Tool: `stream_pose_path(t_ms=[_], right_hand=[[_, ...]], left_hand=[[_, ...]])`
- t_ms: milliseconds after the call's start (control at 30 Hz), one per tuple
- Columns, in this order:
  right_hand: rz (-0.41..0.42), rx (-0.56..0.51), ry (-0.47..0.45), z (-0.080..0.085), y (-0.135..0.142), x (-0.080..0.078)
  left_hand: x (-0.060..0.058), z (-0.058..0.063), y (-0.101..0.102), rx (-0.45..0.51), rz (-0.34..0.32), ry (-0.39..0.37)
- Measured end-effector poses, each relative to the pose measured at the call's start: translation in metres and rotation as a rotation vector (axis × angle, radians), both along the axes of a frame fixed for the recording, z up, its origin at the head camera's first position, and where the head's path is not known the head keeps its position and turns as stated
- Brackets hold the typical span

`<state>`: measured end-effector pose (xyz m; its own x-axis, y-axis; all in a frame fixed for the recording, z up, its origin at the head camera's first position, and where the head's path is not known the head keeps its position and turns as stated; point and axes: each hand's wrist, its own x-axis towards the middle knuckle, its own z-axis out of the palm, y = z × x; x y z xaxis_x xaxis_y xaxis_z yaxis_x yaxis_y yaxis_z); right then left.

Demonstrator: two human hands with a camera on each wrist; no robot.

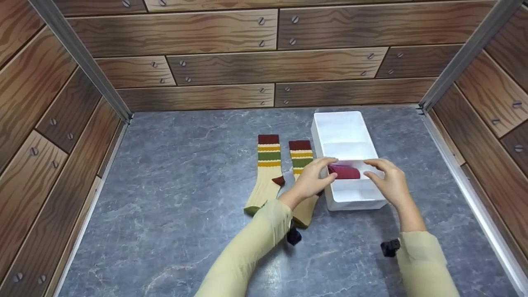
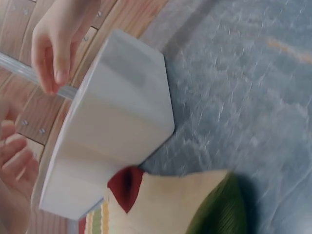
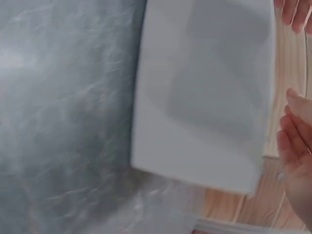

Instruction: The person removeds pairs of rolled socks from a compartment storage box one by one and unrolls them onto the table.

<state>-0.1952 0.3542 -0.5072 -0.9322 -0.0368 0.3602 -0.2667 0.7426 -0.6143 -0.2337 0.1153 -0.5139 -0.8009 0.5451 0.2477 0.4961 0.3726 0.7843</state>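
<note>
A white divided box (image 1: 357, 204) stands right of centre. In its middle compartment lies a folded dark-red cloth bundle (image 1: 347, 172). My left hand (image 1: 309, 180) is over the box's left rim, fingertips and thumb at the bundle's left end. Across from it, my right hand (image 1: 391, 182) hovers at the right rim, thumb and fingers apart with nothing between them. Left of the box lie two cream socks with striped cuffs: the left sock (image 1: 266, 187) is flat, and the right sock (image 1: 304, 212) is partly hidden beneath my left arm.
The box's far compartment (image 1: 340, 126) and near compartment (image 1: 350, 192) show bare white floors. Wood-patterned walls (image 1: 218, 68) with metal corner posts (image 1: 84, 53) enclose the grey marbled surface (image 1: 177, 198). Black wrist cameras (image 1: 390, 248) hang beneath both sleeves.
</note>
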Motion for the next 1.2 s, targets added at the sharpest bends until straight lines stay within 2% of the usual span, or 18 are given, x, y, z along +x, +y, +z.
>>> stream_pose_path(t_ms=[200,433,600,733,867,1033,1200], right_hand=[[-0.063,-0.081,0.032,-0.017,0.014,0.005],[-0.071,-0.264,0.026,-0.027,0.017,0.007],[-0.057,-0.296,0.020,-0.030,0.013,0.006],[-0.084,-0.294,0.031,-0.031,0.015,0.006],[-0.097,-0.289,0.030,-0.033,0.015,0.005],[-0.090,-0.310,0.010,-0.034,0.014,0.006],[-0.088,-0.323,0.036,-0.033,0.014,0.006]], left_hand=[[-0.020,0.001,0.007,-0.088,-0.095,0.004],[-0.032,0.002,0.018,-0.198,-0.150,0.085],[-0.036,0.006,0.020,-0.363,-0.178,0.159],[-0.038,0.013,0.030,-0.501,-0.202,0.190],[-0.039,0.015,0.039,-0.608,-0.201,0.216],[-0.039,0.010,0.047,-0.675,-0.201,0.220],[-0.039,0.009,0.051,-0.722,-0.201,0.309]])
